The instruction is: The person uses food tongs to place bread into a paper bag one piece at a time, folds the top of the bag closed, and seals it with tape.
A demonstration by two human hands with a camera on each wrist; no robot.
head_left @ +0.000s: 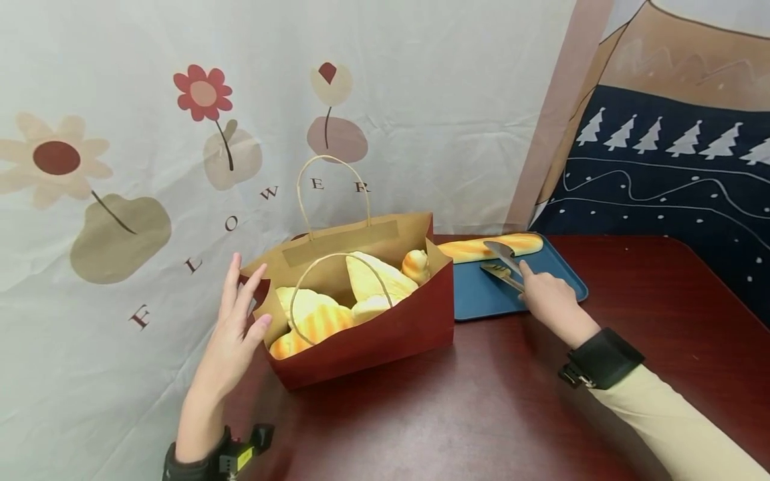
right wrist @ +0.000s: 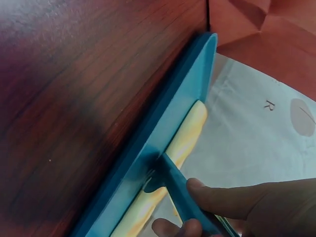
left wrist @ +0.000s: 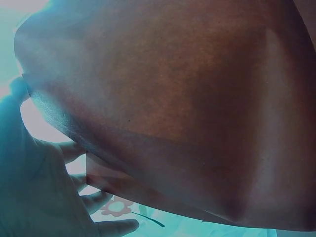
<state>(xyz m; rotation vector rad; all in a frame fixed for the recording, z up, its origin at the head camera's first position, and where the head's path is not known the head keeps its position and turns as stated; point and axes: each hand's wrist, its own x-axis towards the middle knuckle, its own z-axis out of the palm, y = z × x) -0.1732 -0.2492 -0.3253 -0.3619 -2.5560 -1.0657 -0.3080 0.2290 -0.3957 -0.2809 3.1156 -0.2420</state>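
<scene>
A red paper bag with a tan inside and rope handles stands wide-mouthed on the table. Inside lie several bread pieces, among them pale wedge-like ones and a small rounded bun. At the bag's left side is my left hand, fingers straight and spread, fingertips at the paper edge in the left wrist view. My right hand grips a pair of metal tongs, their two arms apart. The tongs' tips reach over a long baguette along the back of the blue tray.
The dark red wooden table extends in front of the bag and to the right of the tray. A white cloth with printed flowers hangs close behind the bag. At the right back hangs a dark blue cloth with tree prints.
</scene>
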